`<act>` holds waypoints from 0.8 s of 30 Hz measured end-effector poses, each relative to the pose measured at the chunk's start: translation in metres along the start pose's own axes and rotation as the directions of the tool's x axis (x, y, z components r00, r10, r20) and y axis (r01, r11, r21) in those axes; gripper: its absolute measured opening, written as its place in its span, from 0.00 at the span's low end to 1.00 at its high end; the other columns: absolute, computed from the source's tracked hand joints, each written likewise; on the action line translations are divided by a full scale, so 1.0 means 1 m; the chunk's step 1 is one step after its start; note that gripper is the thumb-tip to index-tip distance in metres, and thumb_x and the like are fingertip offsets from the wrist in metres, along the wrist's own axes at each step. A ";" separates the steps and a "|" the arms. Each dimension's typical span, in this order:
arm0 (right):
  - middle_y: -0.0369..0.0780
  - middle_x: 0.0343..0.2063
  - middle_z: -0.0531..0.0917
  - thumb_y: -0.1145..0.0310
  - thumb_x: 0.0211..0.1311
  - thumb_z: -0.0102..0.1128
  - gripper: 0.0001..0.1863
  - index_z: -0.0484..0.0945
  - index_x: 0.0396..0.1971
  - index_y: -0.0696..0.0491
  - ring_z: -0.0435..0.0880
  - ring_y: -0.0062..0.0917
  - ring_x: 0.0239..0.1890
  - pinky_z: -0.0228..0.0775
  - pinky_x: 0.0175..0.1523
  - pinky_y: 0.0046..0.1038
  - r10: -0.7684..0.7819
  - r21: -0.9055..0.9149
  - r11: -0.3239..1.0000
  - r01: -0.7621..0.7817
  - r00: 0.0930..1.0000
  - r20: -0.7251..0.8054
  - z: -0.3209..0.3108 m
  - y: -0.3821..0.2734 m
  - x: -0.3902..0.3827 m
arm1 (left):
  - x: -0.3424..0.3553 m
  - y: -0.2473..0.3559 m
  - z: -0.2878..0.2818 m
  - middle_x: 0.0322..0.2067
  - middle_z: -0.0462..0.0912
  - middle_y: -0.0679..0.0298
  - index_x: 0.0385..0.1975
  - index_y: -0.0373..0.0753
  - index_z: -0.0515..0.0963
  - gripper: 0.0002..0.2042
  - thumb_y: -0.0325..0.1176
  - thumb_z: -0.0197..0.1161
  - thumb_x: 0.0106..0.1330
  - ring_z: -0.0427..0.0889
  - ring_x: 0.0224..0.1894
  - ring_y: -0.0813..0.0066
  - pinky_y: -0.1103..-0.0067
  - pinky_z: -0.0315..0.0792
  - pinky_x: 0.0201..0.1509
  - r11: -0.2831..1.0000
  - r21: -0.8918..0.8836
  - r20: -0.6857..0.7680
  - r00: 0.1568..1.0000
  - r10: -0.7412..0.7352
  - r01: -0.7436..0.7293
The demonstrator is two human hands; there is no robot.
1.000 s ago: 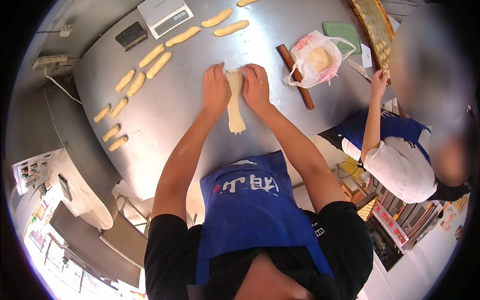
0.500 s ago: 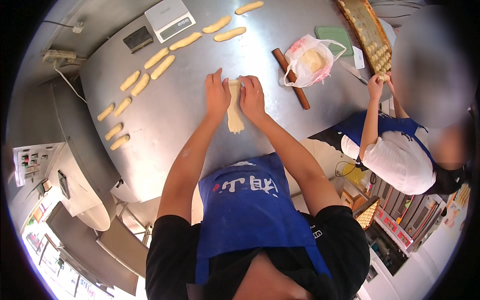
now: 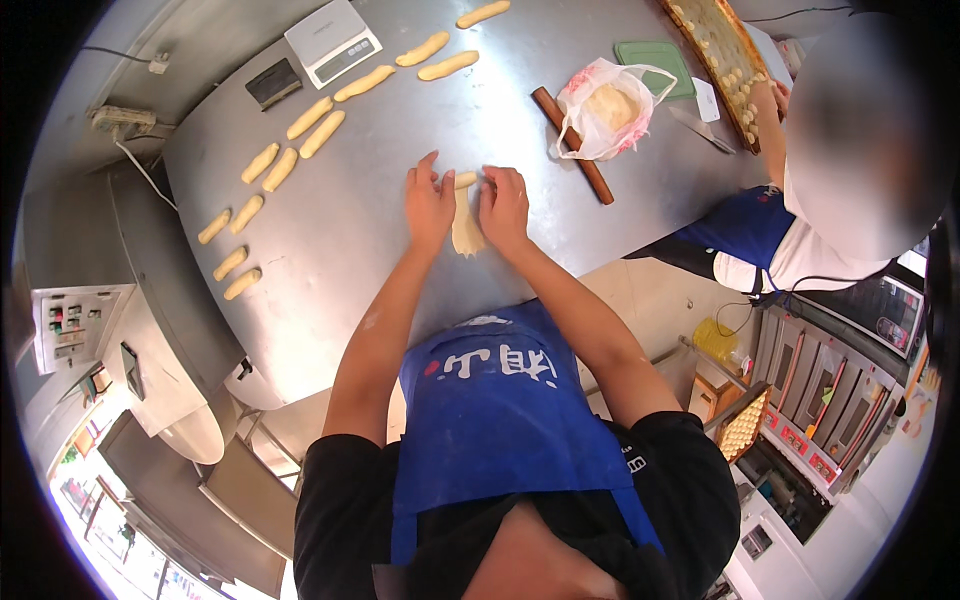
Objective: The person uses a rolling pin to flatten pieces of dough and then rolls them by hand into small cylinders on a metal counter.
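Note:
A flat, pale strip of dough (image 3: 467, 232) lies on the metal table before me. Its far end is curled into a short roll (image 3: 465, 180), and its near edge is ragged. On the left side of the roll is my left hand (image 3: 431, 208), fingers stretched and apart, thumb by the roll's end. My right hand (image 3: 503, 208) flanks the other end with its fingers loosely extended, thumb beside the dough. Neither hand is closed around the strip. Whether the fingertips touch the roll is hard to make out.
Several dough sticks (image 3: 320, 135) lie in an arc at left and far. A white scale (image 3: 333, 45) stands behind a dark box (image 3: 275, 82). At right are a rolling pin (image 3: 590, 175), a bag of dough (image 3: 610, 108), a green lid (image 3: 655, 68), a knife (image 3: 700, 130) and a co-worker beside a tray (image 3: 715, 65).
The strip's far end has curled into a thicker roll, and the strip looks shorter. My hands have eased slightly apart from its edges. The co-worker has leaned over the tray, reaching farther along it.

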State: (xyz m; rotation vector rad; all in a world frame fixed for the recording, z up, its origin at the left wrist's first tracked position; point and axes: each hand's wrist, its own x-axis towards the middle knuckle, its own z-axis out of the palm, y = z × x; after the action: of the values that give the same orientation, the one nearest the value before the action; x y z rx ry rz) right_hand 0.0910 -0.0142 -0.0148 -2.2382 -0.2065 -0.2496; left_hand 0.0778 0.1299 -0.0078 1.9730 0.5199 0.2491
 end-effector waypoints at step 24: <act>0.43 0.37 0.89 0.71 0.65 0.72 0.06 0.85 0.38 0.55 0.89 0.37 0.39 0.81 0.49 0.39 0.274 0.133 0.934 -0.332 0.904 0.329 -0.009 -0.006 -0.015 | -0.030 -0.033 -0.015 0.31 0.85 0.58 0.39 0.34 0.85 0.04 0.26 0.72 0.71 0.86 0.32 0.65 0.71 0.81 0.40 1.000 -0.004 0.103 0.995 -0.007 0.008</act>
State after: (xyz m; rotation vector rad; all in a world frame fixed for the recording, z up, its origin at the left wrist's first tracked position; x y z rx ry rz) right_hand 0.0736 -0.0183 -0.0081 -2.0754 -0.0375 0.2787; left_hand 0.0370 0.1405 -0.0285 1.9682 0.4594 0.1424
